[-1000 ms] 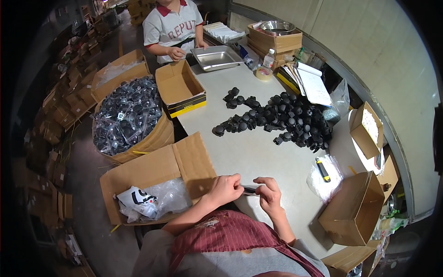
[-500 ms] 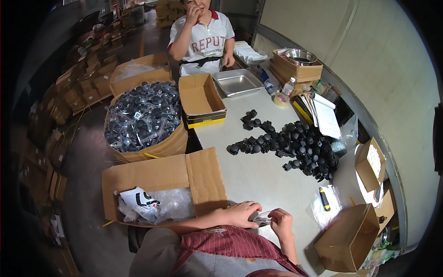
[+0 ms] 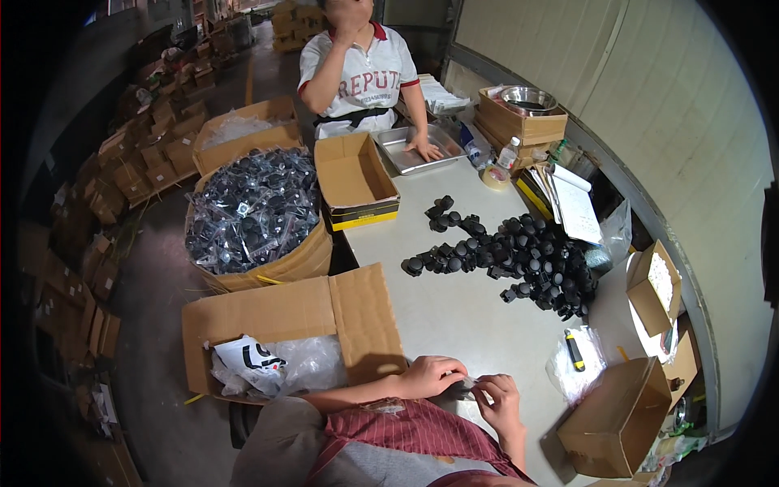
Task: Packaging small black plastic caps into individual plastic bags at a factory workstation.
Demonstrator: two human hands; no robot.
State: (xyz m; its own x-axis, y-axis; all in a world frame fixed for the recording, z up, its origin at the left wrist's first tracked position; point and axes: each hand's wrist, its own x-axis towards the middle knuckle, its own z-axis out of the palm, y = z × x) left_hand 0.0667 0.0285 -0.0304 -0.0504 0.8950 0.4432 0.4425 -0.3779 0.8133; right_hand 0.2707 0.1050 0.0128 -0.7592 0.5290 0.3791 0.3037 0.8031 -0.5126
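Note:
My left hand [image 3: 432,376] and my right hand [image 3: 498,402] meet close to my body at the near edge of the white table [image 3: 454,316]. Between their fingers they hold a small dark part in clear plastic wrap [image 3: 466,385]. A pile of black knob-like parts [image 3: 511,260] lies on the table farther out, well beyond both hands. An open cardboard box [image 3: 276,325] with plastic bags inside stands just left of my left hand.
A large carton of bagged black parts [image 3: 256,211] stands on the floor at left. A small open box [image 3: 353,174], a metal tray [image 3: 414,146] and a person [image 3: 361,73] are at the far end. Cardboard boxes [image 3: 621,414] and a clear bag [image 3: 572,369] sit at right.
My view has tilted and moved closer to the table. Both hands stay together on the small wrapped part. The person at the far end now rests a hand on the metal tray.

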